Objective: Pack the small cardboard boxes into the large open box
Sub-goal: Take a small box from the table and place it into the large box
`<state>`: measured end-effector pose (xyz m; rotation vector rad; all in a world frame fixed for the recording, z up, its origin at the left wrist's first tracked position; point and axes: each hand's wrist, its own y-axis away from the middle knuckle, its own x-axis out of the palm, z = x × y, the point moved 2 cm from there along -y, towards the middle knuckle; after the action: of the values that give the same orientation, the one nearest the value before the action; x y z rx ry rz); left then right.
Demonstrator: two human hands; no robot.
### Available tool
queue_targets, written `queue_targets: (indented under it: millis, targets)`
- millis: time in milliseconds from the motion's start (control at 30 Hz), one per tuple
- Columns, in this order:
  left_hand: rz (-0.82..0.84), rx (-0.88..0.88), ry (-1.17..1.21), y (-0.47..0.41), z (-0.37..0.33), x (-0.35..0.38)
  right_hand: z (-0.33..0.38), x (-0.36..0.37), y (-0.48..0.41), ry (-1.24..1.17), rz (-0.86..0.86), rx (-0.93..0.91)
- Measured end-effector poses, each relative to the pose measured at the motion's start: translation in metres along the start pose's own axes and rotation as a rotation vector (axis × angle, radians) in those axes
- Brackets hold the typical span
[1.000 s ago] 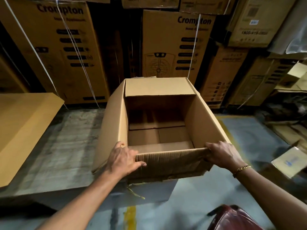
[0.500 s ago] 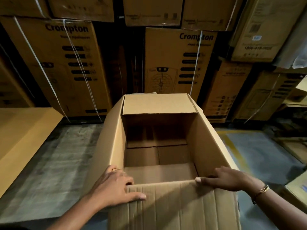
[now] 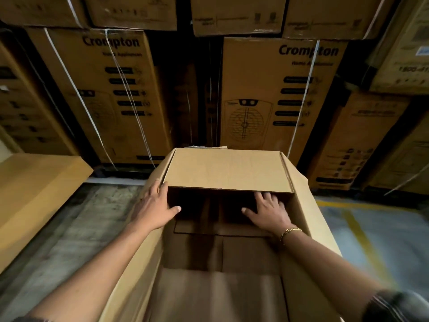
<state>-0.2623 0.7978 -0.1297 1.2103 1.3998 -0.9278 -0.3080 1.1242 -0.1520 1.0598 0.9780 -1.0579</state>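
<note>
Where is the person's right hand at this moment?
In the head view the right hand reaches inside the large open box, right of centre, just under its far flap, opposite the left hand at the left wall.

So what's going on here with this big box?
A person is working at a large open cardboard box in a storeroom stacked with Crompton cartons. The left hand rests open at the left wall by the far flap. The right hand reaches inside, fingers spread, beneath that flap. No small boxes show inside it yet.
</note>
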Motion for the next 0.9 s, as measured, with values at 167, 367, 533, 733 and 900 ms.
queue_targets:
  millis: [167, 367, 533, 733, 900]
  targets:
    - [-0.301, 0.114, 0.138, -0.041, -0.013, -0.029, -0.010, -0.056, -0.053, 0.142, -0.262, -0.118]
    - [-0.421, 0.187, -0.013, -0.113, -0.043, -0.048, -0.022, -0.096, -0.121, 0.117, -0.412, -0.175]
    - [-0.158, 0.263, -0.167, -0.167, -0.071, -0.028, -0.025, -0.101, -0.167, 0.145, -0.303, -0.151]
    - [-0.077, 0.234, -0.179, -0.212, -0.077, -0.007, -0.029, -0.090, -0.205, 0.222, -0.149, -0.163]
    - [-0.045, 0.201, -0.121, -0.235, -0.067, 0.013, -0.033, -0.074, -0.219, 0.271, -0.065, -0.147]
